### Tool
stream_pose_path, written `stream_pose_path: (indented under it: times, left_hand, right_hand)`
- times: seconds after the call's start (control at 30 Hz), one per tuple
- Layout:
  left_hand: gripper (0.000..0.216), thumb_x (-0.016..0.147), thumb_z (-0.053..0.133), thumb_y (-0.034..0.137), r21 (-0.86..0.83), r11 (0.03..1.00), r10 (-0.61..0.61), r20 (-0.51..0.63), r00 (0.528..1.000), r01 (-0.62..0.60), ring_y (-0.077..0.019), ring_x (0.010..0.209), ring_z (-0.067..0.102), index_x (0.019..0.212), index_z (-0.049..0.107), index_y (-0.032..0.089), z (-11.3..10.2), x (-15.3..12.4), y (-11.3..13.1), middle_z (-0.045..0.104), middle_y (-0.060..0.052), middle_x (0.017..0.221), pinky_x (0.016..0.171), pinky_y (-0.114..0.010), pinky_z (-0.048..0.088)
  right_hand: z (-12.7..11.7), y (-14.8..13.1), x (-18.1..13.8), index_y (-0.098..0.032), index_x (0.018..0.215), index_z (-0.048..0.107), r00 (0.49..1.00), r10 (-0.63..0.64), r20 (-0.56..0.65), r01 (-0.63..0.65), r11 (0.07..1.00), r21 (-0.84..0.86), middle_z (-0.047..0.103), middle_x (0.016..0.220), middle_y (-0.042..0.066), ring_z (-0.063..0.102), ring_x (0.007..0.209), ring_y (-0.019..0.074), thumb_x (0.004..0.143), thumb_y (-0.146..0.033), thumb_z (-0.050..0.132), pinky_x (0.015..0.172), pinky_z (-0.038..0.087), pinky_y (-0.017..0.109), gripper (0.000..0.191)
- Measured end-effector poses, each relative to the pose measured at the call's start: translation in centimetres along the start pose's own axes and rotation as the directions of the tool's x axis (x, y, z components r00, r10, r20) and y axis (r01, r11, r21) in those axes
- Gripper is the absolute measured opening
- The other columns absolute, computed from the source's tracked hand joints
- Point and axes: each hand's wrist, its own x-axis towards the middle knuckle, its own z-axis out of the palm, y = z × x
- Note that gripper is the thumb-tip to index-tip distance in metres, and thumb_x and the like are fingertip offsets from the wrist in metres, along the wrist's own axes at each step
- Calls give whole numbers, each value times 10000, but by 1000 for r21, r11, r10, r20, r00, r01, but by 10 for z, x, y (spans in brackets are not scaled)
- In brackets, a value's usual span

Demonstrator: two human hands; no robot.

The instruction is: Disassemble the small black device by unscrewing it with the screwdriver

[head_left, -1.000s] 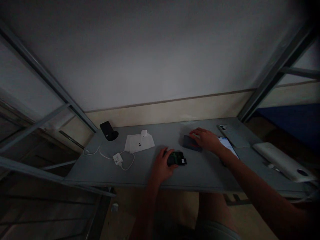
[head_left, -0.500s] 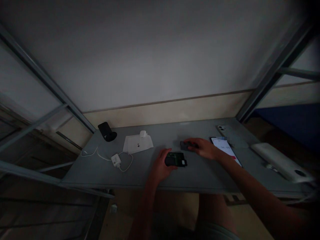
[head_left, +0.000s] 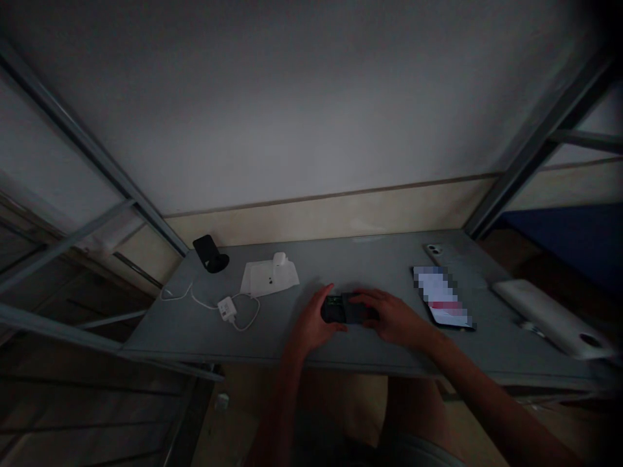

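My left hand [head_left: 315,319] grips the left end of a small black device with a green circuit board [head_left: 333,309], thumb and fingers along its two long edges. From the other side my right hand [head_left: 392,318] holds a dark grey flat piece [head_left: 351,309], fingers bent over its top. This piece lies over the right part of the device and hides that end. Whether the two are joined or merely overlap, I cannot tell. Both are low over the grey table [head_left: 272,340], or resting on it.
A lit phone [head_left: 440,295] and a second phone [head_left: 455,264] lie on the right, beside a long white device [head_left: 549,318]. Leftward are a white charger [head_left: 226,309] with its cable, a white sheet [head_left: 260,279] bearing a white case [head_left: 279,259], and a black stand [head_left: 207,251].
My right hand has brought the dark grey piece leftward and nearer, onto the right part of the black device. My left hand keeps its hold in nearly the same place.
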Motion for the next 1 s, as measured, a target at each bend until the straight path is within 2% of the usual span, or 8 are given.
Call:
stream_pose_path:
  times: [0.23,0.33,0.47,0.6,0.7,0.8,0.87,1.0]
  left_hand:
    - [1083,762,706,32,23,996,75,216,974,-82,-285,1440,461,1624,125,336,-17,-2,2,367,-91,1626,1151,-459,451]
    - [1035,781,665,23,37,997,65,186,980,-73,-271,1405,505,1618,148,347,-12,-2,-7,371,-73,1626,1103,-439,506]
    - [977,799,662,49,57,995,74,123,990,-82,-254,1457,438,1611,201,339,-4,-6,-10,385,-51,1622,1182,-461,429]
    - [805,867,678,204,27,994,101,40,994,-102,-251,1440,456,1579,315,306,-9,-12,-4,451,-58,1581,1206,-457,394]
    - [440,975,531,275,126,992,58,-243,968,-27,-232,1321,557,1415,545,267,-32,-10,-12,611,-74,1407,1157,-439,437]
    - [299,999,465,252,332,920,-42,-448,893,209,-249,1200,604,1216,669,222,-71,0,-30,672,-107,1245,1117,-448,450]
    - [276,999,466,239,442,844,-115,-407,906,305,-249,1146,617,1156,690,201,-96,9,-42,680,-118,1200,1085,-426,464]
    - [257,1009,458,217,549,772,-199,-269,942,320,-209,1025,641,1038,712,193,-123,23,-59,697,-92,1086,990,-338,481]
  right_hand:
    - [19,-19,5,-261,1345,616,996,-84,-28,84,996,21,555,1492,111,545,1342,320,780,-174,717,1136,408,542,580]
    - [24,-17,5,-260,1374,593,994,-100,-45,101,995,18,521,1520,121,516,1367,332,778,-193,735,1147,383,563,616]
    - [29,-11,0,-284,1424,557,992,-112,-58,112,994,-3,409,1599,126,443,1424,352,759,-225,776,1133,392,565,703]
    - [25,-9,0,-301,1389,599,994,-81,-77,78,996,-41,546,1487,114,536,1339,330,802,-235,743,1106,428,545,608]
    - [10,-10,7,-301,1358,632,995,-79,-52,76,995,-65,620,1419,101,593,1276,321,839,-285,719,1091,446,519,526]
    - [-10,-9,21,-280,1289,685,998,-65,11,65,996,-65,731,1238,90,669,1145,292,904,-335,643,1025,489,467,391]
    - [-22,-5,34,-272,1219,727,998,-47,43,50,997,-55,767,1123,82,698,1038,280,953,-371,560,953,514,447,329]
    - [-32,5,59,-254,1062,777,996,-30,82,29,999,16,781,1021,64,704,946,247,989,-384,465,871,522,374,346]
